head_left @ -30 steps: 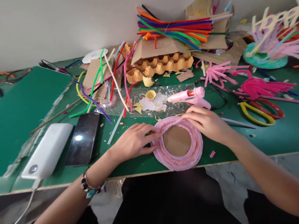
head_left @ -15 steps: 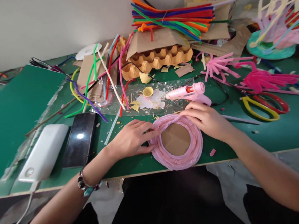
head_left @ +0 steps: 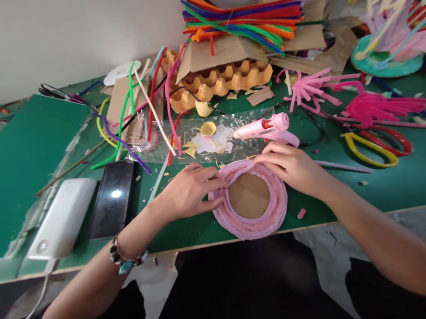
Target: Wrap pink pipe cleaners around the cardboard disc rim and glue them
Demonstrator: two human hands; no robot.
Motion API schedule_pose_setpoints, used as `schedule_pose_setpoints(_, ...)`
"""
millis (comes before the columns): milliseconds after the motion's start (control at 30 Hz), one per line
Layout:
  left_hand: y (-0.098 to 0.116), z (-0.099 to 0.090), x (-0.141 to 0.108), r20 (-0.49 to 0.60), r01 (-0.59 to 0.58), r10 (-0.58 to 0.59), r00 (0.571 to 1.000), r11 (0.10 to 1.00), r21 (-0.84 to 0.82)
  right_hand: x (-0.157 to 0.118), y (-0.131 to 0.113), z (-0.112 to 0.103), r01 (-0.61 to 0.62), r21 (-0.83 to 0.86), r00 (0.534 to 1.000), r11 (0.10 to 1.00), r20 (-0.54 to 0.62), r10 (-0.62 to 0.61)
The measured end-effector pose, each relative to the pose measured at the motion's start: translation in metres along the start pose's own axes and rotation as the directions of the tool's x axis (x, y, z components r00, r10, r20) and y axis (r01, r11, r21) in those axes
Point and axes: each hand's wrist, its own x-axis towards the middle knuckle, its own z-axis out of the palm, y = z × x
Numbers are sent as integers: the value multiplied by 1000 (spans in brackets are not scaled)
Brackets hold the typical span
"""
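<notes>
A round disc wound with pink pipe cleaner lies at the table's front edge, with bare brown cardboard in its middle. My left hand rests at the disc's left side, its fingers bent over the pink rim and the thumb against it. At the top right of the ring, my right hand pinches the pink strand. Just beyond the disc, a pink glue gun lies on a clear plastic sheet, its nozzle beside a small yellow cup.
A white power bank and a black phone lie at the left. Yellow and red scissors are on the right, near pink pipe-cleaner bunches. Behind stand an orange egg carton and a colourful pipe-cleaner bundle.
The view has shifted slightly. My left hand's fingers lie a little further over the ring's left rim. My right hand keeps its pinch at the top right.
</notes>
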Motion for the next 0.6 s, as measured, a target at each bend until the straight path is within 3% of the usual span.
schedule_pose_setpoints(267,0,2,11,-37,119,-124,992,987,-104,0,0,0,-5,21,1000,1000,4,5)
schedule_pose_setpoints(433,-3,4,31,-58,87,-99,993,981,-174,-1,0,1,5,15,1000,1000,-13,-5)
schedule_pose_setpoints(600,-6,3,40,-6,64,-66,998,985,-162,-1,0,0,-4,24,1000,1000,-11,4)
